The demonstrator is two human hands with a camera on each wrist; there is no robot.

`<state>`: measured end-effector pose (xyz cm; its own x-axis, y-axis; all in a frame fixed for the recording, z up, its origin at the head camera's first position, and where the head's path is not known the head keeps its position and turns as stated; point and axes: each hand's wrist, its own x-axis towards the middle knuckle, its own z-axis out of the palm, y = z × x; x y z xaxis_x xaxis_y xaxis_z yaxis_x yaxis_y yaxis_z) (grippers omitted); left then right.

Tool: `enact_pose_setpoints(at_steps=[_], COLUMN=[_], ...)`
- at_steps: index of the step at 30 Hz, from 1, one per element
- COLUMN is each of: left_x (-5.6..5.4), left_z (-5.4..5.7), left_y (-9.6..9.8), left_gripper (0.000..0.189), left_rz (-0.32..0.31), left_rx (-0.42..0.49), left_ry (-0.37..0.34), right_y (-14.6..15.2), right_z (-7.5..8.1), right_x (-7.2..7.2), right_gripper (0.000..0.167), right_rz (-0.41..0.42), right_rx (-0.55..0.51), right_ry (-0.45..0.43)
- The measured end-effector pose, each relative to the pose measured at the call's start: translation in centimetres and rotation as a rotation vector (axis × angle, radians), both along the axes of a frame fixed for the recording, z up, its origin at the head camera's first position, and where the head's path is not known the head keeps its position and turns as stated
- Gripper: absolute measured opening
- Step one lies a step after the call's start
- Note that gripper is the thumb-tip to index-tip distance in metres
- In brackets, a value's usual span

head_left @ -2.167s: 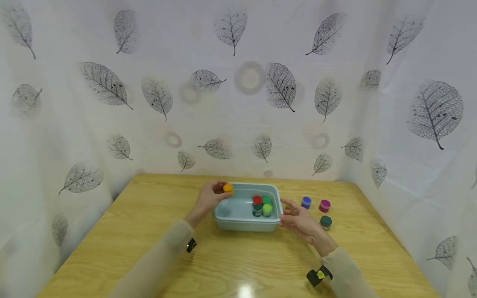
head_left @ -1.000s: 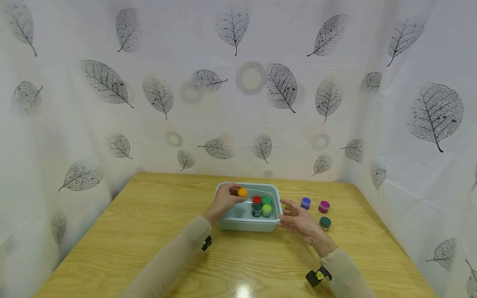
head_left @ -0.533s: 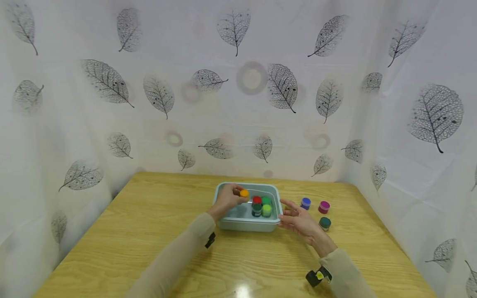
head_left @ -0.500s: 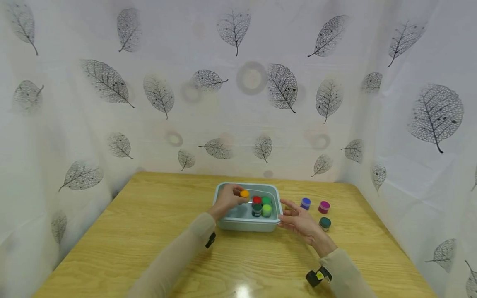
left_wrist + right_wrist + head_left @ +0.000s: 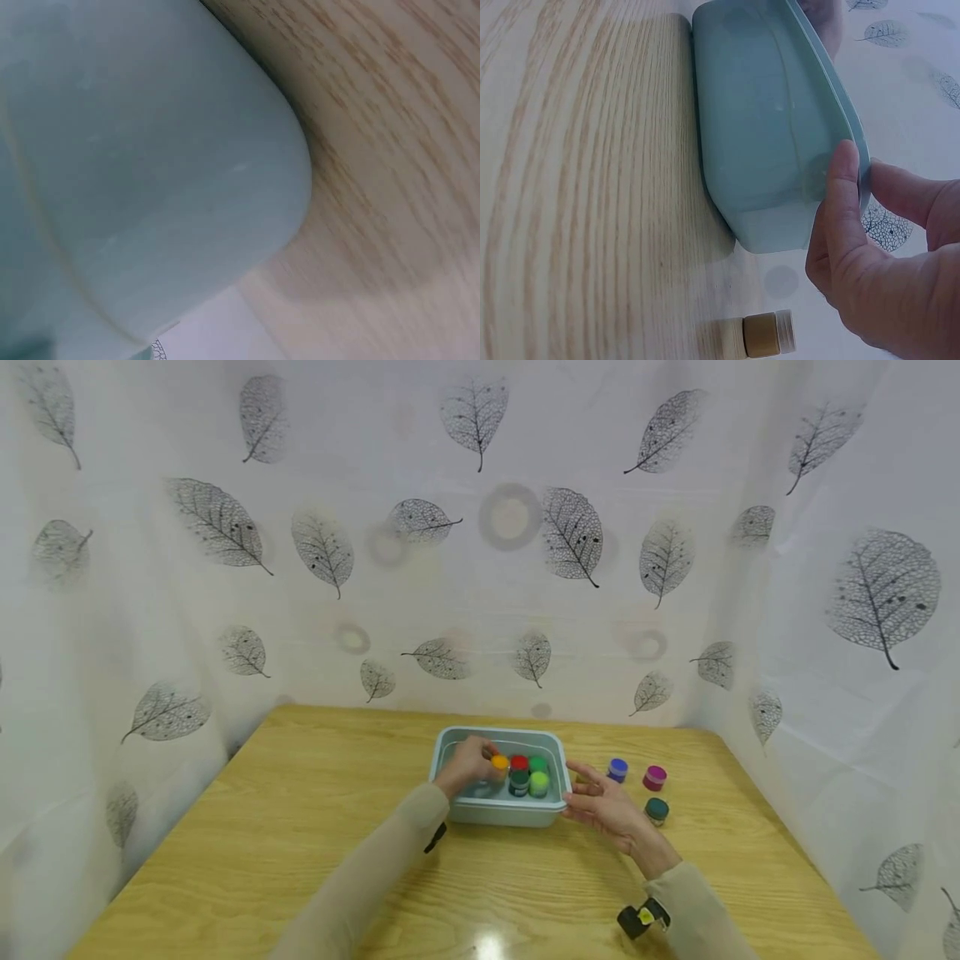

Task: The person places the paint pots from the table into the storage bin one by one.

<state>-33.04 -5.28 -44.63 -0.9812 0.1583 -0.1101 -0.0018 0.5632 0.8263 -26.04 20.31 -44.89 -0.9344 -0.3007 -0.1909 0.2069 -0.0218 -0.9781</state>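
Inside the pale blue plastic tub, my left hand pinches a small paint jar with an orange lid. Right beside it stand jars with red, green, dark green and lime lids. My right hand holds the tub's right end; the right wrist view shows thumb and fingers on either side of the rim. The left wrist view has only the tub's outer wall, with the hand out of sight.
On the wooden table, right of the tub, stand jars with blue, magenta and dark teal lids. An ochre jar lies near the right hand, mostly hidden in the head view. A leaf-print curtain hangs behind.
My left hand has carried the orange-lidded jar from the tub's left rim rightward and down into the tub, beside the red-lidded one. The right hand keeps its place on the rim.
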Motion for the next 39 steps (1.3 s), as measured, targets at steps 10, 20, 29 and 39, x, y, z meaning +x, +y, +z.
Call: enact_pose_setpoints(at_steps=[10, 20, 29, 39], left_x=[-0.21, -0.14, -0.44, -0.84], left_z=[-0.04, -0.01, -0.32, -0.37], left_y=[0.53, 0.55, 0.4, 0.64], left_gripper=[0.032, 0.035, 0.04, 0.045], left_rz=[0.035, 0.062, 0.042, 0.064], left_rx=[-0.117, -0.074, -0.013, -0.029], left_ry=[-0.013, -0.108, -0.133, -0.137], right_y=[0.11, 0.08, 0.12, 0.22], right_z=[0.1, 0.08, 0.05, -0.15], right_x=[0.02, 0.09, 0.02, -0.02], right_gripper=[0.069, 0.068, 0.068, 0.067], right_rz=[0.02, 0.006, 0.007, 0.016], right_rx=[-0.018, -0.025, -0.028, -0.02], right_ry=[-0.001, -0.013, -0.008, 0.003])
